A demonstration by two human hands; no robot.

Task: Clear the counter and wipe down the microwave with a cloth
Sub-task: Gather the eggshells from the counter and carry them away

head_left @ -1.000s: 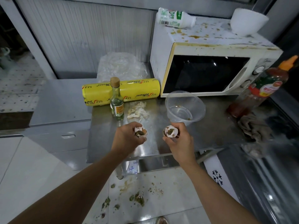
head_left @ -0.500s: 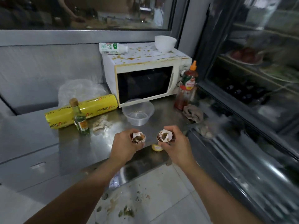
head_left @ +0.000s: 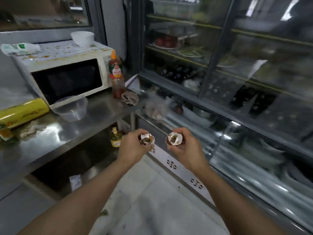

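Scraps fill both of my fists, held out over the floor and clear of the counter's (head_left: 94, 119) edge. Far off to the left of my left hand lie the yellow wrap roll (head_left: 22, 112) and, nearer, the clear plastic tub (head_left: 72, 107), both on the steel. Up and left of that hand sits the microwave (head_left: 66, 77), its top spattered with brown stains, a white bowl (head_left: 83, 39) and a toppled bottle (head_left: 18, 49) on it. Just beside its right flank stands the sauce bottle (head_left: 116, 73), with the cloth (head_left: 129, 98) crumpled at its foot, well above my knuckles.

My left hand (head_left: 133, 148) is clenched round a crumpled cup (head_left: 147, 139) of what looks like greenish-brown leftovers; my right hand (head_left: 184, 148) grips a second cup (head_left: 174, 139) the same way, just to the right of the first. Beyond my right hand runs the glass-fronted fridge (head_left: 237, 92).

Both cups are open-topped and look soft, so squeezing harder or tipping my wrists while I carry them could spill the mess onto tiles that are already littered. The picture is blurred, so I may be turning quickly, which would make a slop likelier. With both hands full, I cannot take up the cloth until these are binned.
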